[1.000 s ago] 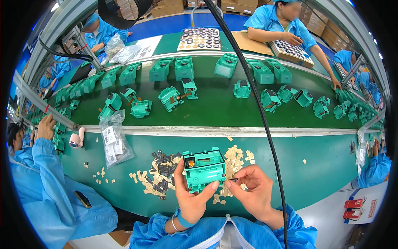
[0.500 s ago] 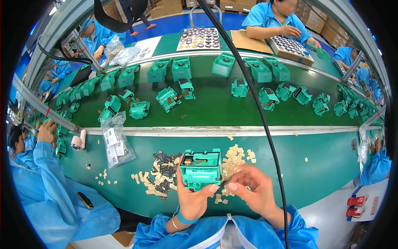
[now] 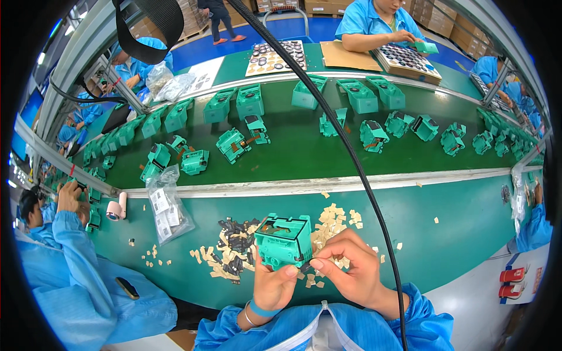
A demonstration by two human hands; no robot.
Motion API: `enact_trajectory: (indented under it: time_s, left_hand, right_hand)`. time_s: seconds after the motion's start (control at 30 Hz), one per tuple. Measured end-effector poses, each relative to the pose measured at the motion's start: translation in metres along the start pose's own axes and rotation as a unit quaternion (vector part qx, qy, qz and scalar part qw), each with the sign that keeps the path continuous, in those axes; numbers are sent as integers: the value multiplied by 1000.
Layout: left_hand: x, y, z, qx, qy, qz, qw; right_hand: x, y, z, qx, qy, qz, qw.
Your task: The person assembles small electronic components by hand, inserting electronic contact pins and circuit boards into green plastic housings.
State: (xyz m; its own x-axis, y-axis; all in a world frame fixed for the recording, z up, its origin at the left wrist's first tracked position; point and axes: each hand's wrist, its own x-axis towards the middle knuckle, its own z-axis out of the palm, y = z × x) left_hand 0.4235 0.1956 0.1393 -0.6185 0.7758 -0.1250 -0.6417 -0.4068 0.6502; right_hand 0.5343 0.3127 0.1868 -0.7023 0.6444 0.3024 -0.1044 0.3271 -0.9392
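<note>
Centrally, the left hand (image 3: 274,289) grasps a green housing (image 3: 281,244) from below, raised above the worktable (image 3: 448,234), presumably to steady it and leave its near right corner accessible. There the right hand (image 3: 354,266) appears to pinch a small dark piece (image 3: 305,267) between thumb and forefinger. Dark strips (image 3: 237,240) and tan pieces (image 3: 329,225) lie nearby, conveniently reachable; beyond, other green housings (image 3: 373,136) line a belt (image 3: 293,159).
</note>
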Motion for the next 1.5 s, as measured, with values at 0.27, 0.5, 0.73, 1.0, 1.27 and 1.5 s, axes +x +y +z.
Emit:
enact_trajectory:
  time_s: [0.27, 0.5, 0.73, 1.0, 1.27, 1.5]
  left_hand:
    - [1, -9, -10, -155, -78, -101, 980]
    - [1, -14, -11, -174, -86, -111, 975]
    - [2, -19, -8, -191, -75, -112, 972]
    - [1, -25, -8, -208, -83, -121, 967]
    - [1, -30, -5, -212, -85, -125, 965]
    - [2, -34, 6, -175, -95, -117, 973]
  right_hand:
    - [-2, 3, 0, 12, 10, 0, 1000]
    - [-3, 6, -3, -12, 20, -29, 999]
    - [-3, 8, -6, -29, 27, -54, 998]
    - [-5, 10, -10, -28, 25, -54, 998]
    - [-6, 10, -16, -32, 24, -58, 998]
    - [-3, 6, -29, -32, 50, -6, 998]
